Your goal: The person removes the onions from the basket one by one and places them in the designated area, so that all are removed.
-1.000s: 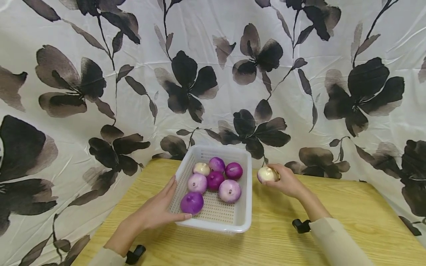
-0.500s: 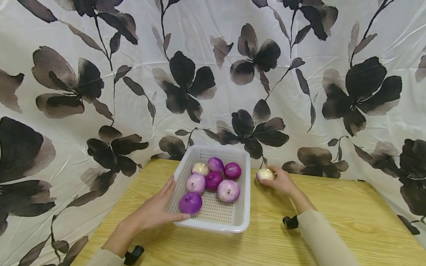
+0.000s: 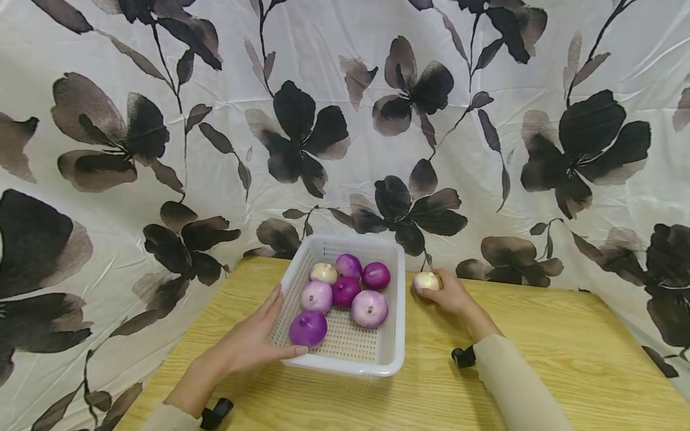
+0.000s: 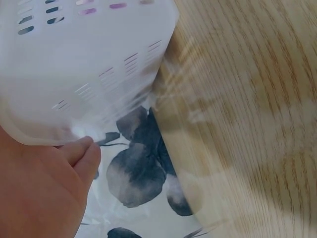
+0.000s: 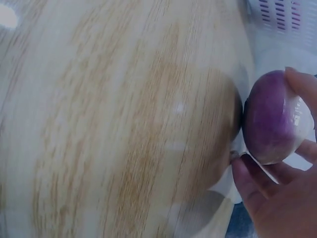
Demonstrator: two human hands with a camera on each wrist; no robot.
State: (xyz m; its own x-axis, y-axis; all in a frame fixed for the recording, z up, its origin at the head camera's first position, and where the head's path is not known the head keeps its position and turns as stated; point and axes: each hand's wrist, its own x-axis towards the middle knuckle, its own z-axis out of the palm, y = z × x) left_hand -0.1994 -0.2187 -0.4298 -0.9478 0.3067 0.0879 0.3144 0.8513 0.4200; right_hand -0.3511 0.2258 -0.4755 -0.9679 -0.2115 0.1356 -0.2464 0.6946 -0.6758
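A white perforated plastic basket (image 3: 401,311) stands on the table with several purple and pale onions inside, among them a deep purple onion (image 3: 308,328) in its near left corner. My left hand (image 3: 250,341) holds the basket at that corner, fingers along the left side and thumb on the front rim. In the left wrist view, the basket's wall (image 4: 74,54) hides part of the hand. To the right of the basket, my right hand (image 3: 455,293) grips a white-and-purple onion (image 3: 426,282) between thumb and fingers. The right wrist view shows its purple side (image 5: 270,116), at or just above the table.
The light wooden table (image 3: 539,347) extends right and toward the front. Behind it hangs a white curtain with dark flowers (image 3: 323,60), close to the table's back edge. A black wrist device (image 3: 217,413) sits on the left wrist, another (image 3: 463,357) on the right.
My right hand has moved slightly left and lower with the onion, closer to the basket. The left hand and the basket hold their places; the view shifts a little.
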